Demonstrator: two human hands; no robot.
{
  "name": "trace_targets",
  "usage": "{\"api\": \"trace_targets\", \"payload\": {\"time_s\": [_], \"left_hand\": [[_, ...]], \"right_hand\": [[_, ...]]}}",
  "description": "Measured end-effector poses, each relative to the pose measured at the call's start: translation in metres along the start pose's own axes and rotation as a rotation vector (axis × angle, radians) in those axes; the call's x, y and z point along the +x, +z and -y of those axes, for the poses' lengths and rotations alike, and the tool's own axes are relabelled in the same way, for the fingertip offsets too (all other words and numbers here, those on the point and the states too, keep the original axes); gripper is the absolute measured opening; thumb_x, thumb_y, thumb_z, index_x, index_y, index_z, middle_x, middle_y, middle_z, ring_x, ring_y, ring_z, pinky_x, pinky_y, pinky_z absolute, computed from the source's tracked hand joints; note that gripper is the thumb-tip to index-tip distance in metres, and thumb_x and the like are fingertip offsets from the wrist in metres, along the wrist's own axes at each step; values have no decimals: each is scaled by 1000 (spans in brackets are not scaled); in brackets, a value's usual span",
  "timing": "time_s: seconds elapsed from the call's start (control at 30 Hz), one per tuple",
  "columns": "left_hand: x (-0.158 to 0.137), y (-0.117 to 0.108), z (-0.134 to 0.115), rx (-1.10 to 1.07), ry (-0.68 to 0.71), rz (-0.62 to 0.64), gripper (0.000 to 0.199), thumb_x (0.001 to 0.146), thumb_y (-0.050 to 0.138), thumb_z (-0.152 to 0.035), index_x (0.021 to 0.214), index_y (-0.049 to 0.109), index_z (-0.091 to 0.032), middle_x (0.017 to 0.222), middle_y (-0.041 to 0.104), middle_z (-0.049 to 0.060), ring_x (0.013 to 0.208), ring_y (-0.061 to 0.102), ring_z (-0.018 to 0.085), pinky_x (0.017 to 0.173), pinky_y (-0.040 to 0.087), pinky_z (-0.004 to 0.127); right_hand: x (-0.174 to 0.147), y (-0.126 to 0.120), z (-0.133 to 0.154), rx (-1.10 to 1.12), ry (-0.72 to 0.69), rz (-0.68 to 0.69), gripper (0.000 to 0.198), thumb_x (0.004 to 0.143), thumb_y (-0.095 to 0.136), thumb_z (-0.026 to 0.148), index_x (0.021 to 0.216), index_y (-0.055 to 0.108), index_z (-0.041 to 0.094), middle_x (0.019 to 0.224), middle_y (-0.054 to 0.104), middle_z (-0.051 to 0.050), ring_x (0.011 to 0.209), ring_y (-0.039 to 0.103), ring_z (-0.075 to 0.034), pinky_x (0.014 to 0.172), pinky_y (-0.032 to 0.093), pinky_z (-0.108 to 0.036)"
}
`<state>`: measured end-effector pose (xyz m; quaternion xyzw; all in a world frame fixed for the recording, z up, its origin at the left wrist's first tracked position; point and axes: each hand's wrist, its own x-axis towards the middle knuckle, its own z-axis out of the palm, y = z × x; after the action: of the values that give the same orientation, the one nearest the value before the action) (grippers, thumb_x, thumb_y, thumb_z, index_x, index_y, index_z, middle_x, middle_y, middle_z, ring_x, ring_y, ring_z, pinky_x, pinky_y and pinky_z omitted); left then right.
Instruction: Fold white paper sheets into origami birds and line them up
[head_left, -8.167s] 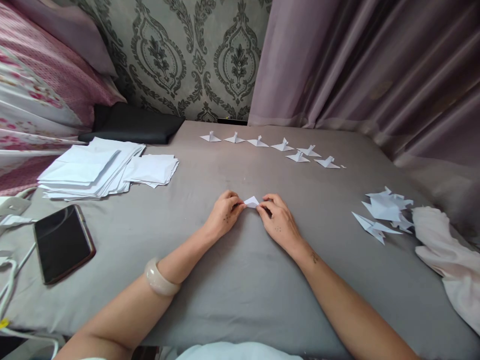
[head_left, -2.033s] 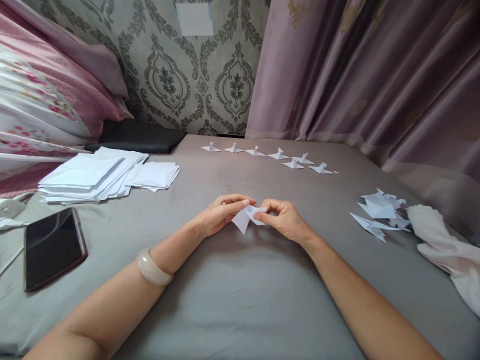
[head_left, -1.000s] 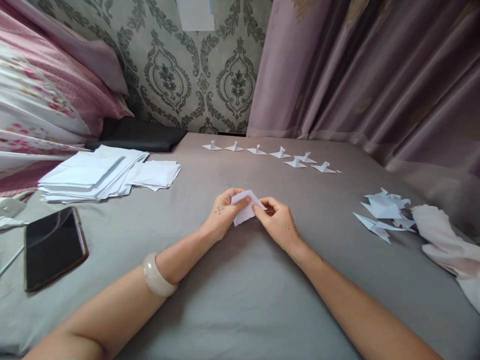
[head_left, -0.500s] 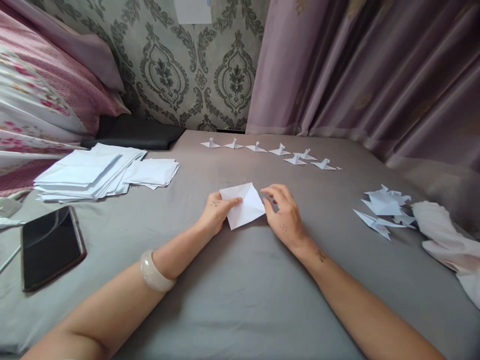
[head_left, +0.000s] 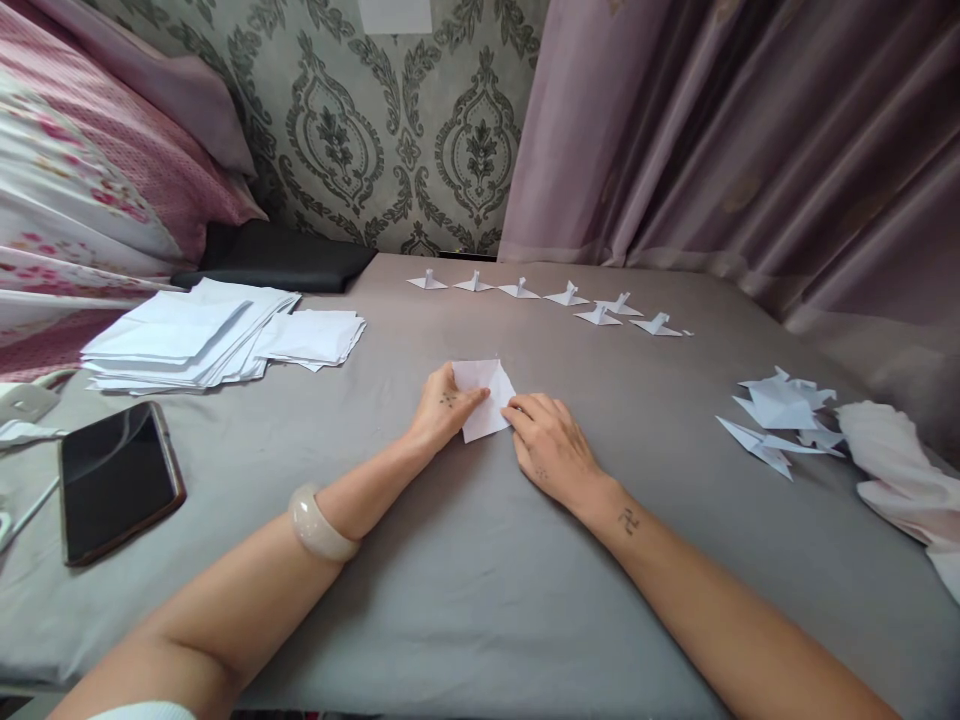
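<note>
A small white sheet of paper is held just over the grey cloth, between both hands. My left hand grips its left side, thumb on top and the other fingers underneath. At the right edge, my right hand is closed with its fingertips pressed on the paper's folded corner; its thumb is hidden below. Beyond them stand several folded paper birds in a row. More folded paper pieces lie in a heap on the right.
Stacks of white paper and smaller sheets lie on the left, with a phone and white cable nearer me. A black folded item rests by the wall. Crumpled pale cloth lies at the right edge.
My right hand has moved left onto the paper's right edge, its fingers closing there. The paper shows narrower now, with its right side folded in. The whole view has shifted slightly.
</note>
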<state>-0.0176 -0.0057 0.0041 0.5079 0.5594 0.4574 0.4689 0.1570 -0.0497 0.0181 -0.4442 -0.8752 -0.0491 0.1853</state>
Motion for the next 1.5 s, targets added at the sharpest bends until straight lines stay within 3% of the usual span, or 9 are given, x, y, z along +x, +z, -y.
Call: {"api": "trace_targets", "payload": {"time_s": [0.17, 0.23, 0.33, 0.4, 0.5, 0.77, 0.97, 1.33, 1.5], "left_hand": [[-3, -10, -6, 686, 425, -139, 80, 70, 67, -20, 140, 30, -10, 137, 40, 21, 129, 37, 34, 103, 33, 49], [-9, -12, -12, 845, 586, -136, 67, 76, 60, -16, 139, 34, -13, 143, 35, 20, 134, 29, 34, 106, 25, 50], [-20, -11, -20, 975, 719, 157, 24, 89, 48, -22, 109, 60, -17, 115, 60, 12, 116, 49, 27, 104, 24, 46], [-25, -9, -21, 1025, 703, 298, 24, 91, 50, -36, 93, 64, -17, 99, 65, 10, 99, 57, 25, 101, 26, 45], [-30, -9, -20, 1103, 641, 311, 33, 86, 56, -46, 93, 63, -15, 100, 66, 12, 93, 60, 26, 97, 29, 44], [-39, -9, -27, 1295, 723, 367, 24, 89, 41, -17, 87, 64, -15, 89, 68, 11, 85, 62, 24, 96, 32, 45], [-31, -11, -18, 1166, 696, 294, 29, 95, 39, -30, 101, 66, -21, 98, 64, 8, 92, 57, 22, 85, 37, 37], [-19, -9, -7, 879, 415, 171, 25, 87, 57, -41, 83, 71, -21, 98, 68, 7, 94, 59, 25, 82, 40, 38], [-19, -9, -9, 832, 388, 167, 26, 89, 52, -36, 84, 71, -19, 98, 67, 8, 93, 59, 25, 82, 42, 38]], "right_hand": [[-2, 6, -4, 123, 94, 31, 37, 81, 41, 2, 104, 65, 19, 108, 63, -9, 97, 53, -23, 83, 44, -37], [-2, 7, -5, 175, 117, 13, 38, 81, 41, 2, 104, 65, 19, 107, 63, -9, 98, 53, -23, 85, 46, -36], [-3, 7, -6, 219, 129, 2, 36, 81, 42, 3, 103, 66, 19, 105, 62, -9, 97, 53, -22, 87, 46, -35], [-3, 7, -7, 234, 134, -4, 35, 82, 42, 4, 102, 65, 19, 104, 62, -9, 97, 53, -22, 87, 46, -35], [-5, 7, -8, 254, 154, -13, 31, 83, 43, 6, 101, 65, 18, 104, 62, -9, 97, 53, -22, 87, 47, -34], [-8, 5, -10, 255, 174, -38, 21, 87, 49, 15, 97, 66, 19, 102, 64, -8, 94, 55, -21, 84, 47, -34], [-6, 8, -12, 253, 194, -32, 17, 91, 52, 24, 99, 68, 23, 100, 65, -6, 92, 56, -21, 77, 47, -33], [-3, 10, -13, 372, 308, -51, 16, 89, 54, 22, 86, 69, 22, 98, 64, -6, 93, 57, -21, 83, 48, -35], [0, 16, -17, 467, 392, -88, 15, 86, 54, 23, 82, 68, 22, 100, 62, -7, 96, 58, -21, 86, 48, -37]]}}
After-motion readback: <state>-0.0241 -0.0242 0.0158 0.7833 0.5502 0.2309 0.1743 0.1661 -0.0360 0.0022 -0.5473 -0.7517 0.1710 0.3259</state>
